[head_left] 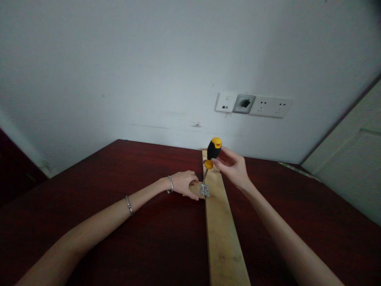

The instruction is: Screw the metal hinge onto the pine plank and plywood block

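My right hand (pixel 233 166) grips the black and yellow handle of a screwdriver (pixel 214 150). The tool leans slightly, its tip down at a small metal hinge (pixel 204 190). One leaf of that hinge lies on a long pale wooden board (pixel 222 226), the other on a small wooden piece (pixel 195 190) at the board's left side. Around this small piece my left hand (pixel 183 184) is closed, thumb at the near edge and fingers at the far edge. Whether a screw sits under the tip is too small to tell.
The dark red tabletop (pixel 143 234) meets a white wall (pixel 133 63) at the back. Sockets and a switch plate (pixel 269 106) are on the wall, right of centre. A thin printed strip (pixel 299 171) lies at the table's far right edge, near a pale panel (pixel 351 151).
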`<action>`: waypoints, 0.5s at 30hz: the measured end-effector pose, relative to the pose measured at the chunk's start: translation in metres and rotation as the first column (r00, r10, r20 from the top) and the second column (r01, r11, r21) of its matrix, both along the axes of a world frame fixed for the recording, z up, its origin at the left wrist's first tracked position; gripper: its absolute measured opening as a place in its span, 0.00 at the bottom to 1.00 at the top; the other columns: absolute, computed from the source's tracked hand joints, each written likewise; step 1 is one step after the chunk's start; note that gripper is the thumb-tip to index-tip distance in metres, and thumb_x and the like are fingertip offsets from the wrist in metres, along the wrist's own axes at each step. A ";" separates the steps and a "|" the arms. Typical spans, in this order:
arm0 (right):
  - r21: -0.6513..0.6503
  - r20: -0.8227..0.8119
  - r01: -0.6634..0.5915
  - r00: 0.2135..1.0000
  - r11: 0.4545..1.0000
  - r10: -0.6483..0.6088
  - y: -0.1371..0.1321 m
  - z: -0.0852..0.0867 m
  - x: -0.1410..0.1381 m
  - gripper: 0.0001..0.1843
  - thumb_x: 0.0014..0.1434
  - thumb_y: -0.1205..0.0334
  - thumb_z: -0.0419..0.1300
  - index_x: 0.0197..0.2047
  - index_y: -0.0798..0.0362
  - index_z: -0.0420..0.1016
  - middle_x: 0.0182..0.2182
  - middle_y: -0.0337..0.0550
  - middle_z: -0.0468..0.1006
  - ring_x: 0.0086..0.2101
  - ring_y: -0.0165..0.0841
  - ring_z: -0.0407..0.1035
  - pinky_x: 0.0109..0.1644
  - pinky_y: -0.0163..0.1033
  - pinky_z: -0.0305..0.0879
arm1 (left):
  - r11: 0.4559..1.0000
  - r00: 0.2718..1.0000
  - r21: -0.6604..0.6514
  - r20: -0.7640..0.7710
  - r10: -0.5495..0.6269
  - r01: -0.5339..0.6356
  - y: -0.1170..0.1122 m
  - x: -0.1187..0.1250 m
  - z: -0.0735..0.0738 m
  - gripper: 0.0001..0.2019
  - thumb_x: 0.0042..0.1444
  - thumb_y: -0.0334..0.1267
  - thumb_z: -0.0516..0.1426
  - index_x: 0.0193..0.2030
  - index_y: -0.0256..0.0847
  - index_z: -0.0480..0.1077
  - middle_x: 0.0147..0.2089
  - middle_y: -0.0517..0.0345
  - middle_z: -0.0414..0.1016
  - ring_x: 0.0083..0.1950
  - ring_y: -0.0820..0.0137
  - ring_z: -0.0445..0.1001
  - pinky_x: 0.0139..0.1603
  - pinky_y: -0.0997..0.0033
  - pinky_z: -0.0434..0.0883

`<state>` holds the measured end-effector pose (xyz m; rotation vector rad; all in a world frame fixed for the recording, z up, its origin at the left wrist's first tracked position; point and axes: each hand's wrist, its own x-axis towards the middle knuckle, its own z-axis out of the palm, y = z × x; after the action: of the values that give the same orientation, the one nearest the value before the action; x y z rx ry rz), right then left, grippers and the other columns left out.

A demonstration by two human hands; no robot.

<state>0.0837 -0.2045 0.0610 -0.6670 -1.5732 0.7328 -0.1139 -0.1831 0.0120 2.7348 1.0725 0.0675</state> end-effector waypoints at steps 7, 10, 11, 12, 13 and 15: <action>0.004 -0.024 0.001 1.000 1.000 -0.001 0.000 0.000 0.000 0.27 0.46 0.58 0.67 0.52 0.49 0.73 0.44 0.45 0.78 0.43 0.40 0.73 0.50 0.49 0.71 | 1.000 1.000 0.010 -0.005 -0.012 0.012 0.000 0.000 0.001 0.30 0.40 0.62 0.61 0.42 0.39 0.70 0.40 0.55 0.69 0.42 0.65 0.69 0.35 0.74 0.63; 0.024 0.002 -0.008 1.000 1.000 0.007 0.000 0.000 0.000 0.26 0.47 0.58 0.66 0.52 0.49 0.73 0.44 0.45 0.78 0.43 0.40 0.73 0.49 0.49 0.71 | 1.000 1.000 0.014 0.002 -0.015 0.015 0.000 0.000 0.000 0.30 0.40 0.62 0.61 0.41 0.39 0.70 0.40 0.55 0.69 0.42 0.65 0.69 0.35 0.73 0.63; 0.029 0.003 -0.009 1.000 1.000 0.009 0.000 0.000 0.000 0.26 0.47 0.58 0.66 0.52 0.49 0.73 0.44 0.45 0.78 0.43 0.40 0.73 0.49 0.49 0.71 | 1.000 1.000 0.015 0.004 -0.017 0.017 0.000 0.000 0.000 0.30 0.40 0.62 0.61 0.41 0.39 0.70 0.39 0.55 0.69 0.42 0.65 0.69 0.36 0.73 0.63; 0.031 -0.001 -0.012 1.000 0.999 0.012 0.000 -0.001 -0.001 0.26 0.47 0.58 0.66 0.52 0.49 0.73 0.43 0.45 0.78 0.43 0.39 0.73 0.48 0.49 0.72 | 1.000 1.000 0.017 0.006 -0.019 0.019 0.001 0.000 0.000 0.30 0.40 0.63 0.60 0.41 0.39 0.70 0.39 0.55 0.69 0.42 0.65 0.69 0.36 0.73 0.63; 0.031 -0.007 -0.016 1.000 0.999 0.016 0.000 -0.001 -0.001 0.26 0.47 0.58 0.67 0.51 0.49 0.73 0.42 0.45 0.78 0.42 0.39 0.73 0.48 0.49 0.72 | 1.000 1.000 0.018 0.006 -0.020 0.020 0.001 0.000 -0.001 0.30 0.40 0.63 0.60 0.41 0.39 0.70 0.39 0.55 0.69 0.42 0.65 0.69 0.36 0.73 0.63; 0.026 -0.020 -0.026 0.999 0.999 0.026 0.000 -0.002 -0.002 0.26 0.47 0.58 0.67 0.51 0.49 0.73 0.41 0.44 0.78 0.41 0.38 0.73 0.47 0.49 0.72 | 1.000 1.000 0.023 0.004 -0.020 0.020 0.001 0.000 -0.001 0.30 0.40 0.63 0.60 0.41 0.40 0.70 0.39 0.55 0.69 0.42 0.65 0.69 0.35 0.74 0.64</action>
<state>0.0821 -0.2045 0.0591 -0.6194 -1.5730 0.7351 -0.1142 -0.1821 0.0106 2.7639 1.0489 0.0826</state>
